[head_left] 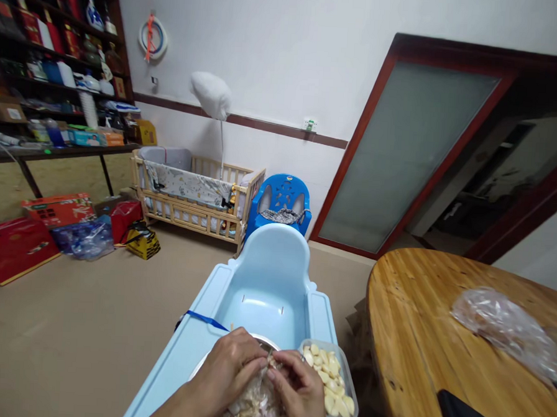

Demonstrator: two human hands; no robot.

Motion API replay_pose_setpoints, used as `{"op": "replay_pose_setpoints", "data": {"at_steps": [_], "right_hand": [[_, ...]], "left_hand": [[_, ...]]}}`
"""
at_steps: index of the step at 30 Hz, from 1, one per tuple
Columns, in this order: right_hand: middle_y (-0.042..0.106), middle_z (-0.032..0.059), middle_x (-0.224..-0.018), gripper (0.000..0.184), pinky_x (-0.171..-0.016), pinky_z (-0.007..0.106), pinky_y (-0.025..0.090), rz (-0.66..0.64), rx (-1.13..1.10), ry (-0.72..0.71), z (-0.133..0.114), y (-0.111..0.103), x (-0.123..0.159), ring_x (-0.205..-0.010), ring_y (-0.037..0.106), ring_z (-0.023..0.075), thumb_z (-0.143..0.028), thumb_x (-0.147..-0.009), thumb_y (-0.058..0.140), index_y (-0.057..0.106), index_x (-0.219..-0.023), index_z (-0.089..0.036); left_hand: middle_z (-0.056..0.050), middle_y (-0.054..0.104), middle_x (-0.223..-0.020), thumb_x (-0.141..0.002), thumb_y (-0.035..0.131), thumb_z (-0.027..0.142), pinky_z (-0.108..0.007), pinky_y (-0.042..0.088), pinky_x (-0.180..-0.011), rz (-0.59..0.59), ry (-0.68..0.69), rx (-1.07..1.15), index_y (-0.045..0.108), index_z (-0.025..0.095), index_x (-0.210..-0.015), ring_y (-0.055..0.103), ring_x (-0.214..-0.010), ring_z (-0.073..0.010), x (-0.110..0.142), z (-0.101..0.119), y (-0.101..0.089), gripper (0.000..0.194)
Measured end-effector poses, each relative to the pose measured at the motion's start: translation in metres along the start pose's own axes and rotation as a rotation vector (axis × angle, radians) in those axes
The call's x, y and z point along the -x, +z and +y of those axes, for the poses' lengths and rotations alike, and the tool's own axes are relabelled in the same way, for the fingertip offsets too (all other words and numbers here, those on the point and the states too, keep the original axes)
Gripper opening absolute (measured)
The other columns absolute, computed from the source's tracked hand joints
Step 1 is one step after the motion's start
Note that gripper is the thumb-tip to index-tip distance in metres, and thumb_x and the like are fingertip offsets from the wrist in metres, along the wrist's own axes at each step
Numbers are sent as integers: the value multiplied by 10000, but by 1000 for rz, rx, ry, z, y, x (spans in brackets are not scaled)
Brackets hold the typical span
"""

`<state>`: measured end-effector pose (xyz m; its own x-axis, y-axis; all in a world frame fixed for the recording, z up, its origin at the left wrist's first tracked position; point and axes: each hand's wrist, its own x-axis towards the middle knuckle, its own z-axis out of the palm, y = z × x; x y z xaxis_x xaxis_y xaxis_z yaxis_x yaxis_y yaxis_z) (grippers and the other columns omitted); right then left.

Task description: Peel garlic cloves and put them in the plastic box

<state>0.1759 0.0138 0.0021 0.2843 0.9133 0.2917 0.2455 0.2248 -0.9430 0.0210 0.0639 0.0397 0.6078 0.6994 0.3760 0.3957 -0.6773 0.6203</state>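
Fingertips of the left hand and right hand pinch 1 garlic clove above the metal bowl of skins; peeling should stay low there, beside the tub of peeled cloves.

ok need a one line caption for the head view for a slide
Both hands pinch a garlic clove over a bowl of skins, beside a tub of peeled cloves on a blue baby chair.

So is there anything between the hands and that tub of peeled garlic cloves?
Nothing visible. The right hand sits just left of the tub, beside the left hand, above the metal bowl of garlic skins.
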Motion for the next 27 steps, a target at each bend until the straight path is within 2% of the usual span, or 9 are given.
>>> {"op": "replay_pose_setpoints", "data": {"at_steps": [9,15,19,27], "right_hand": [[669,30,-672,95,-534,235,476,0,102,-28,7,0,1,-564,595,174,-227,-644,706,721,-736,-208],[611,18,-572,166,-446,231,418,117,68,-52,20,8,4,-498,527,159,-373,-618,694,710,-659,-213],[561,7,-530,226,-402,223,374,113,26,-8,21,12,5,-449,466,136,-437,-604,683,697,-610,-211],[515,-2,-523,250,-353,224,343,97,-61,73,28,17,7,-404,416,120,-450,-583,681,686,-591,-200]], "left_hand": [[-16,690,-714,-783,542,71,-263,435,-690,-12,-6,27,685,178,-754,600,-684,-167,-1,-4,8,181],[-10,682,-730,-826,517,115,-246,417,-676,-27,-7,71,675,187,-758,601,-710,-158,0,-4,8,186],[-12,677,-714,-810,511,114,-249,417,-667,-7,-1,72,669,185,-746,602,-689,-159,0,-4,7,185],[-28,646,-685,-807,482,118,-253,432,-619,69,119,-66,591,171,-704,602,-664,-173,2,-5,13,159]]}}
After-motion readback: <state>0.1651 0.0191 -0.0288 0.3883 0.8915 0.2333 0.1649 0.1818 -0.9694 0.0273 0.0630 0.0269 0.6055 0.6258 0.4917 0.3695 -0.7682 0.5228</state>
